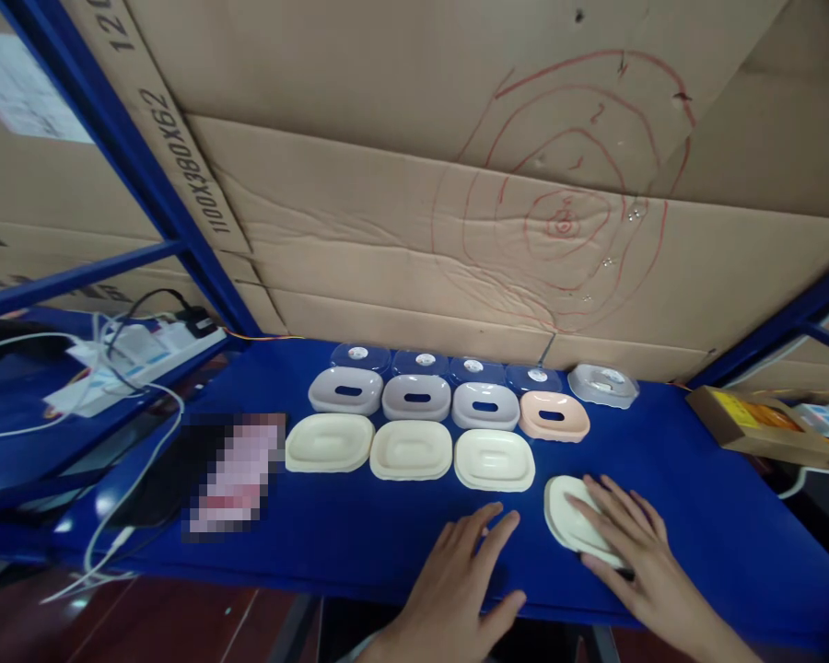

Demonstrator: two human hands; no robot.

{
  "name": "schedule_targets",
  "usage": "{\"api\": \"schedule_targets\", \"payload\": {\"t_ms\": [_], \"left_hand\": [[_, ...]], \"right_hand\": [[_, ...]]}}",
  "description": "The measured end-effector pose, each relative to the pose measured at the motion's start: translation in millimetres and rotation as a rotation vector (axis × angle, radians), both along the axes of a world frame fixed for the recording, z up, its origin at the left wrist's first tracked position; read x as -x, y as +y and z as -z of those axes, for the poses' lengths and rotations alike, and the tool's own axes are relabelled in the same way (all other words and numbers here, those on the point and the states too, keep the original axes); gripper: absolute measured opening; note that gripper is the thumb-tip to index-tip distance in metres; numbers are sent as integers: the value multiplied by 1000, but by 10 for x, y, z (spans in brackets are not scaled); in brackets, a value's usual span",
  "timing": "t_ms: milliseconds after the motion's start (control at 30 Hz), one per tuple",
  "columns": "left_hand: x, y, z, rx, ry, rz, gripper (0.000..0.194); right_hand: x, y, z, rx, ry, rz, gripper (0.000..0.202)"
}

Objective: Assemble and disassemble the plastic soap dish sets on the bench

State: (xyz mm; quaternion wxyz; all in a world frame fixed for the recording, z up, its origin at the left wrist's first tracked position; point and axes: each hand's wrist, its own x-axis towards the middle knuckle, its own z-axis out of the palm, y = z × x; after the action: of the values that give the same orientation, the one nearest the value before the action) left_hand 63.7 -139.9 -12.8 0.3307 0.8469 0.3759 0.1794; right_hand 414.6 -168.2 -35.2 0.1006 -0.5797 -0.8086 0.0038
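My right hand (628, 539) spans a cream oval soap-dish tray (559, 511), its fingers over the top and far side and its thumb at the near edge. The hand hides part of that tray. To its left, my left hand (456, 585) hovers over the blue table with fingers apart, holding nothing. Just beyond the hands is a row of cream trays: a left one (330, 444), a middle one (412, 449) and a right one (495, 459). Behind them stand grey slotted soap dishes (415, 398) and a peach slotted dish (554, 416).
Clear lids (425, 362) with round stickers line the back, beside a clear greyish lid (603, 385). Cardboard (359, 212) walls the rear. At left are a phone-like item with a blurred screen (239, 474), white cables and a power strip (134, 354); at right, a cardboard box (753, 433).
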Motion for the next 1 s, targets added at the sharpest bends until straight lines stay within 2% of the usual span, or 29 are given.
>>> {"api": "schedule_targets", "payload": {"t_ms": [67, 167, 300, 400, 500, 567, 633, 733, 800, 900, 1000], "left_hand": [[122, 7, -4, -78, 21, -31, 72], [247, 10, 8, -177, 42, -34, 54], [277, 11, 8, -252, 43, 2, 45], [252, 22, -16, -263, 51, 4, 42], [229, 35, -34, -268, 59, 17, 39], [221, 36, -30, -275, 67, 17, 37], [219, 29, -13, -285, 64, 2, 36], [225, 14, 24, -307, 38, -19, 32], [231, 4, 45, -315, 23, -26, 27], [236, -10, 74, -322, 3, -30, 24], [233, -23, 102, -338, -36, -40, 25]], "right_hand": [[-91, 158, -24, -27, -38, 0, 73], [-67, 412, -54, -38, -52, -37, 64], [71, 616, -107, -33, -20, -78, 57], [29, 671, -214, 5, 29, -122, 57], [-255, 848, -373, -66, 148, -61, 51], [-546, 1104, -464, -188, 192, 81, 49], [-850, 1430, -508, -247, 148, 216, 57], [-1205, 1867, -461, -254, 120, 332, 72], [-1340, 2015, -379, -240, 112, 387, 79], [-1436, 1962, -259, -222, 109, 430, 86], [-1480, 1661, -204, -233, 108, 452, 86]]}}
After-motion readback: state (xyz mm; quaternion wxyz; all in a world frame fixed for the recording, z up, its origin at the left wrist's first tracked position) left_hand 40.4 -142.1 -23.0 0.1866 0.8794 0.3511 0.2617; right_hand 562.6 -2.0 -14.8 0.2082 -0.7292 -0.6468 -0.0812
